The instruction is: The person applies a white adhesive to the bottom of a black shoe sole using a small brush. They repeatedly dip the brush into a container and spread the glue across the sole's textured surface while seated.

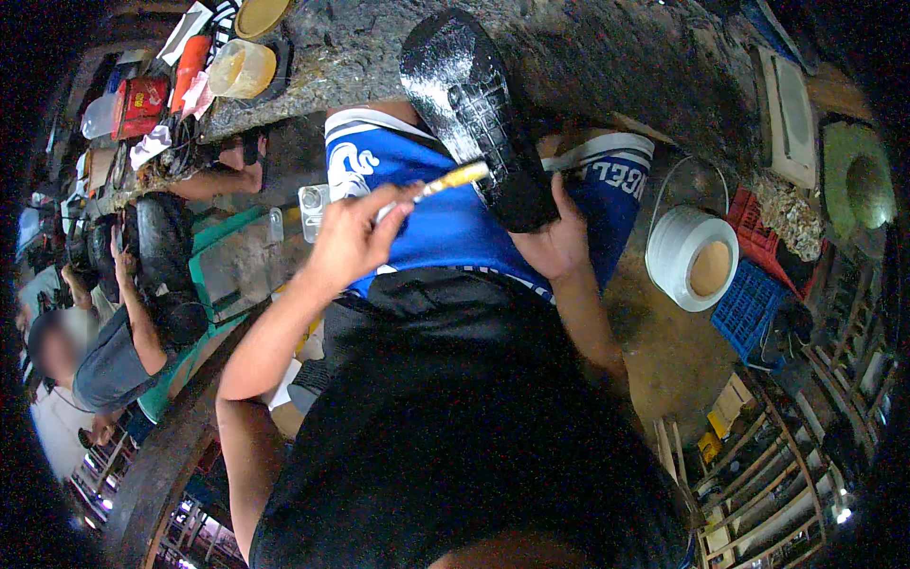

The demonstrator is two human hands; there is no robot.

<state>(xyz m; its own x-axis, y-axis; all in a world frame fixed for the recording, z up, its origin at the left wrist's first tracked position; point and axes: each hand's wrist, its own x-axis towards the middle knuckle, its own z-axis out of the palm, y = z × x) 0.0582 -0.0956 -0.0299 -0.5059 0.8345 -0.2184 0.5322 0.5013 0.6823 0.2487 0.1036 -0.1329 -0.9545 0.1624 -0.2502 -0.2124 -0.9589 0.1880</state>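
Note:
My right hand [557, 243] grips the heel end of a black shoe sole [479, 109], its toe pointing away from me. The sole's upper face looks wet and glossy from the toe to the middle, with a grid of raised squares partway down. Between the thumb and fingers of my left hand [353, 239] is a small brush [457, 180] with a pale yellow end. That end lies at the sole's left edge, near the middle; I cannot tell whether it touches.
Ahead runs a rough, dark worktop [332, 57] bearing a translucent tub [243, 69] of amber contents and a red container [142, 106]. A white strapping roll [694, 258], a red crate [758, 232] and a blue crate [744, 313] stand right. Another person [123, 365] sits left.

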